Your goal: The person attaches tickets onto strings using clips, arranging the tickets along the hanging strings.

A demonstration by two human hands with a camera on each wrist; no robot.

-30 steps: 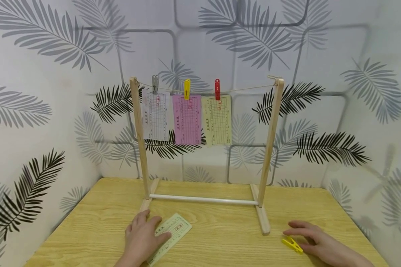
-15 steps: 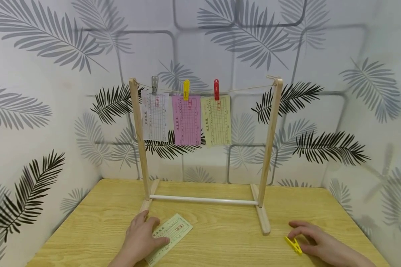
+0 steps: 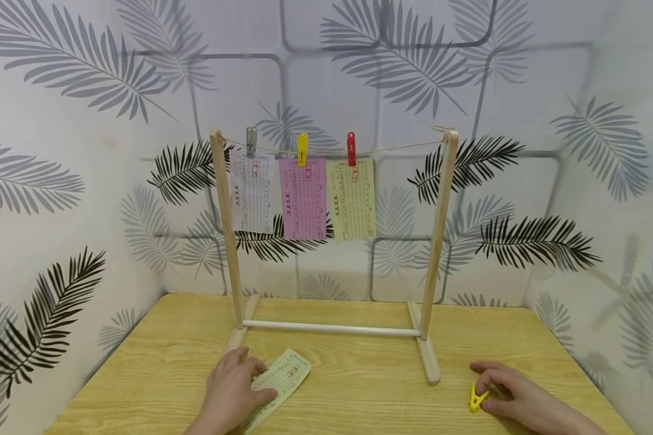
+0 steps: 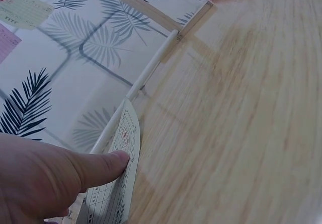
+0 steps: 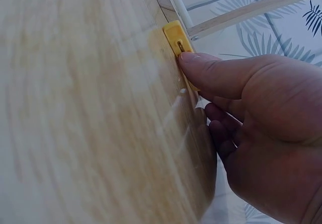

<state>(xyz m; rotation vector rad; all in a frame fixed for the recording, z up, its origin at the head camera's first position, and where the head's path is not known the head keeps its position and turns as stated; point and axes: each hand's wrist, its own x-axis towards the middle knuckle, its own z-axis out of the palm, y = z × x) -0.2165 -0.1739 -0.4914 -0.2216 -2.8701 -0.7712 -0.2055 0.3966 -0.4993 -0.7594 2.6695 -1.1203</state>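
My left hand [image 3: 250,377] lies on a pale green printed card [image 3: 283,376] on the wooden table [image 3: 359,393], just in front of the rack's left foot. In the left wrist view the thumb [image 4: 103,164] presses on the card [image 4: 121,183], whose near edge lifts slightly. My right hand [image 3: 487,393] is at the front right. It pinches a yellow clothespin [image 3: 476,399] that stands tipped up on the table. The right wrist view shows the thumb on top of the clothespin [image 5: 177,40] and the fingers [image 5: 221,128] curled beneath it.
A wooden drying rack [image 3: 438,241] with a white crossbar [image 3: 332,328] stands mid-table. From its string [image 3: 402,145] hang a white, a pink and a yellowish card, held by grey [image 3: 251,140], yellow [image 3: 302,148] and red [image 3: 350,148] clothespins. Leaf-patterned walls close in the table on three sides.
The right hand's fingers have closed on the yellow clothespin and tipped it up from lying flat. The left hand has shifted slightly on the green card.
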